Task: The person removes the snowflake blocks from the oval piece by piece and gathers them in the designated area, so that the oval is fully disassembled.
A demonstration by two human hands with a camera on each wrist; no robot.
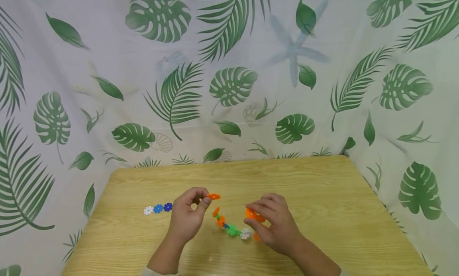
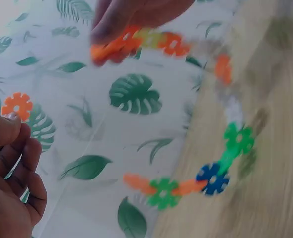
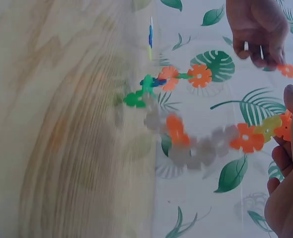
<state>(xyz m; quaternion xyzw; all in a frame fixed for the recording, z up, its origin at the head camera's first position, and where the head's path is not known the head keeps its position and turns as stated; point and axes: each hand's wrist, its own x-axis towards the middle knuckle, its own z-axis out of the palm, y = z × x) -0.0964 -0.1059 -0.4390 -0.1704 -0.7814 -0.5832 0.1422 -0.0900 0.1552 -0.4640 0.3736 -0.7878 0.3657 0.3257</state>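
Observation:
My left hand (image 1: 188, 218) pinches a single orange flower-shaped snap disc (image 1: 214, 196) between thumb and fingertip. Over the table's middle, my right hand (image 1: 279, 224) grips one end of a chain of interlocked flower discs (image 1: 232, 230). Orange, green, dark blue, white and yellow pieces make up this chain, which curves in a loose arc between the hands. Its free end is an orange disc (image 3: 200, 76), a short way below the left hand's piece and apart from it. In the left wrist view, the right hand's fingers (image 2: 136, 15) cover part of the gripped end.
Left of the left hand, a white disc (image 1: 148, 210), a light blue disc (image 1: 158, 208) and a dark blue disc (image 1: 167, 206) lie in a row on the wooden table (image 1: 305, 180). A leaf-patterned cloth (image 1: 233, 140) hangs behind the table's far edge.

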